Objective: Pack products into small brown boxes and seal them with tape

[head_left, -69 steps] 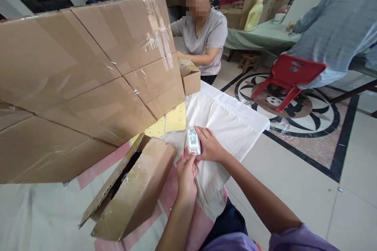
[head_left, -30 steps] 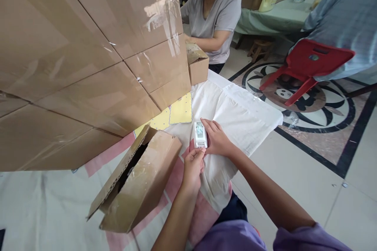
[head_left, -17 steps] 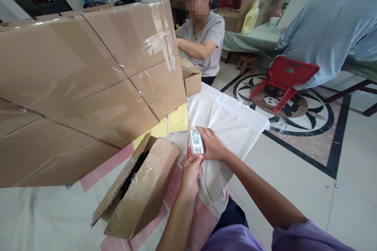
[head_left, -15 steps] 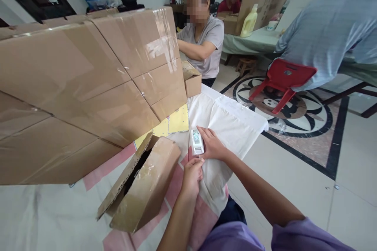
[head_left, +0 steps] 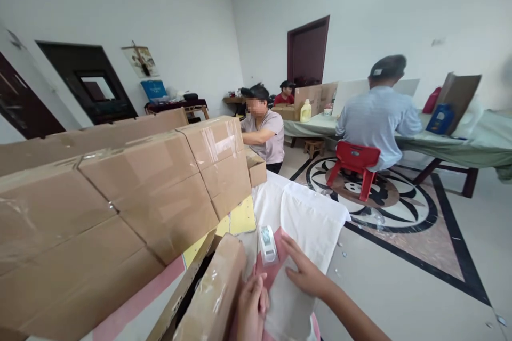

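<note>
A small white rounded object (head_left: 268, 246) with a greenish printed or screen-like panel lies on the cloth-covered table, between and just beyond my hands. I cannot tell exactly what it is. My right hand (head_left: 307, 270) is beside it on the right, fingers stretched and apart, not touching it. My left hand (head_left: 252, 301) is closer to me, its fingers pressed together; whatever they may hold is hidden. Left of that hand stands a partly open cardboard box (head_left: 218, 290), its flap raised.
Stacked, taped cardboard boxes (head_left: 160, 202) form a wall along the left. Yellow sheets (head_left: 243, 216) lie at its foot. A white cloth (head_left: 300, 202) hangs over the table edge. A co-worker (head_left: 262, 130) sits beyond; another person (head_left: 380, 112) sits on a red chair (head_left: 357, 155).
The view has tilted up, showing more of the room. My right hand has come away from the white object and opened. My left hand has drawn back slightly from it.
</note>
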`<state>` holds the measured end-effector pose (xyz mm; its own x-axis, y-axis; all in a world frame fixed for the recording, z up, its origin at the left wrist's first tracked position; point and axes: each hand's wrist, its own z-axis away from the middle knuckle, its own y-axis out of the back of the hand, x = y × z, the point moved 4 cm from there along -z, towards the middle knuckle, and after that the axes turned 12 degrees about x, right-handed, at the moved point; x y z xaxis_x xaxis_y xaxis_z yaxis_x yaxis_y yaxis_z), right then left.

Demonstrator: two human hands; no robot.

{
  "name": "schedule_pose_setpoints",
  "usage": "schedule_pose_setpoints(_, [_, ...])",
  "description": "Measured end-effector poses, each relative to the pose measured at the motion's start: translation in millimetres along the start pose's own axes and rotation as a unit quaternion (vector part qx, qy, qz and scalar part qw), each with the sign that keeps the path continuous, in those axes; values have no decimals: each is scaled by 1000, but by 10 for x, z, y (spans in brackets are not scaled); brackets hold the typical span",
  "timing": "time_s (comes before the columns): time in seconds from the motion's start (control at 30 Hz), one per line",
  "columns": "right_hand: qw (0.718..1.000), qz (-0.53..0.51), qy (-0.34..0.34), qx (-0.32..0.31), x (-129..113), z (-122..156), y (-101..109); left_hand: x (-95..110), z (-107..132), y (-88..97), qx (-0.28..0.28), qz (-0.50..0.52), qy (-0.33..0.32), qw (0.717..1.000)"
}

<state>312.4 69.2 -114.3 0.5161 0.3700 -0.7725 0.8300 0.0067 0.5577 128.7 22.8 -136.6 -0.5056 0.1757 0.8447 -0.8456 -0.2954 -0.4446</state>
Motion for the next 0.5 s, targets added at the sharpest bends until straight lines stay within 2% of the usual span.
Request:
schedule_pose_setpoints(0.07, [999, -37, -6, 8, -197, 154, 78, -9, -9, 55, 11, -88, -56, 994])
schedule_pose_setpoints(0.17, [997, -74, 8, 1, -595, 246, 163, -24, 20, 28, 21, -199, -113, 973])
schedule_pose_setpoints(0.27, [999, -38, 4, -6, -842, 244, 172, -15, 45, -33, 25, -245, -156, 957])
schedule_pose_setpoints(0.37, [1000, 20, -2, 2, -856, 228, 117, 40, 50, -60, 20, -246, -166, 955])
schedule_pose_setpoints(0.5, [998, 56, -16, 29, -724, 185, 32, 187, 117, -102, -19, -289, -139, 947])
